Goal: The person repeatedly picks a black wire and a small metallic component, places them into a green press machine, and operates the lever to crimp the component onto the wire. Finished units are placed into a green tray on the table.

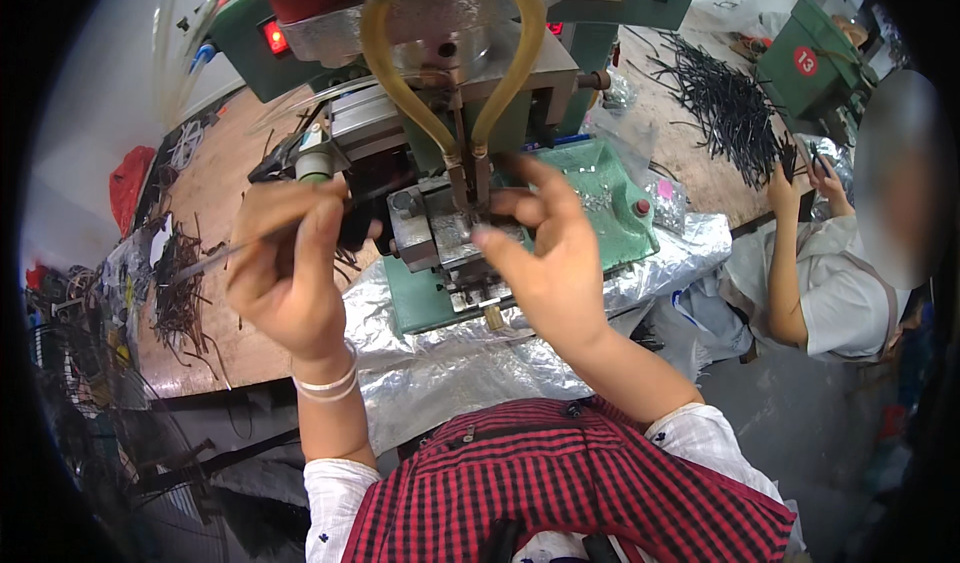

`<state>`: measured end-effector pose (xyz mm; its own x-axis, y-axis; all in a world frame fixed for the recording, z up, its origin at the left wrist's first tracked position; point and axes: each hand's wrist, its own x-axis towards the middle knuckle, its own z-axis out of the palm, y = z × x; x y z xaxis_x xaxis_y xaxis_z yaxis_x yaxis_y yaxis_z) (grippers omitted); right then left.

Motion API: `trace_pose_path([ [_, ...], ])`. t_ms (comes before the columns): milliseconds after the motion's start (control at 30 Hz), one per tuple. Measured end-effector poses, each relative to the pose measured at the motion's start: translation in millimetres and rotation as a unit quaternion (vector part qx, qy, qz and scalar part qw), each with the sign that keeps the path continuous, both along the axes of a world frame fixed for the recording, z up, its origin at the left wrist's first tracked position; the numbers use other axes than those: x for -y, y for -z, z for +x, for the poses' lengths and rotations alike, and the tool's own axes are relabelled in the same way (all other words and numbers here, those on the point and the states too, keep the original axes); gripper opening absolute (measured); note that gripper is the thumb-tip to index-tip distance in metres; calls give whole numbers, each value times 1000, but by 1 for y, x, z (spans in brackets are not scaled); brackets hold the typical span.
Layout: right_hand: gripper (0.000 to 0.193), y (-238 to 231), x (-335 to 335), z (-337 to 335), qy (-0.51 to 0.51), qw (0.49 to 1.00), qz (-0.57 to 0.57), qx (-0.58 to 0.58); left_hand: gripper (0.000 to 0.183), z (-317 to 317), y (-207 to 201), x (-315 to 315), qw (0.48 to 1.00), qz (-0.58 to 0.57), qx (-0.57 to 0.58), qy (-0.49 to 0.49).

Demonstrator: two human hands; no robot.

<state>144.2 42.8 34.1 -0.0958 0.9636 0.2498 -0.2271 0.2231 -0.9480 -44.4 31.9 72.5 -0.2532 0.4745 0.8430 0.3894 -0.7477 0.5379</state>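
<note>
My left hand [285, 268] is raised left of a metal press head, thumb and fingers pinched on a thin dark strip [247, 240], blurred by motion. It runs past the fingers toward the die block [410, 225]. My right hand [555, 263] curls around the right side of the die, thumb and fingers apart, tips beside the narrow metal jaws [468, 178] above it. Nothing shows between those fingertips, though the jaws partly hide the spot. A yellowish hose [373, 38] loops down to the jaws. The die stands on a green machine base [420, 298].
Small metal bits [592, 191] lie on the base's right part. Silver foil sheeting [430, 363] covers the bench edge. Dark strips [185, 308] lie at left, with a bigger black pile [715, 98] at far right. A co-worker's hands [785, 188] hold dark strips near a green machine [810, 58].
</note>
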Motion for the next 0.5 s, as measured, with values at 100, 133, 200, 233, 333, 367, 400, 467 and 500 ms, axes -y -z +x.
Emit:
trace_pose_path([
  [100,51,-7,10,25,-19,982,91,165,14,3,10,26,977,-13,-208,-34],
  [133,47,-6,5,35,-35,975,93,197,18,14,21,28,971,-7,-237,-20],
  [200,36,23,-16,60,84,928,158,327,28,25,47,27,953,26,-301,2],
  [233,33,47,-26,80,142,920,110,347,27,30,53,26,942,37,-334,-2],
  [333,30,104,-25,112,211,866,115,438,25,44,59,19,934,53,-352,-18],
  [367,30,105,-24,114,216,843,150,469,25,42,60,11,932,56,-357,-14],
  [400,28,103,-21,114,187,838,169,483,26,38,63,8,931,60,-361,-4],
  [467,25,90,-22,114,134,929,4,345,27,38,67,10,925,72,-374,-14],
  [500,25,80,-27,114,192,925,42,326,28,39,66,10,925,70,-373,-17],
])
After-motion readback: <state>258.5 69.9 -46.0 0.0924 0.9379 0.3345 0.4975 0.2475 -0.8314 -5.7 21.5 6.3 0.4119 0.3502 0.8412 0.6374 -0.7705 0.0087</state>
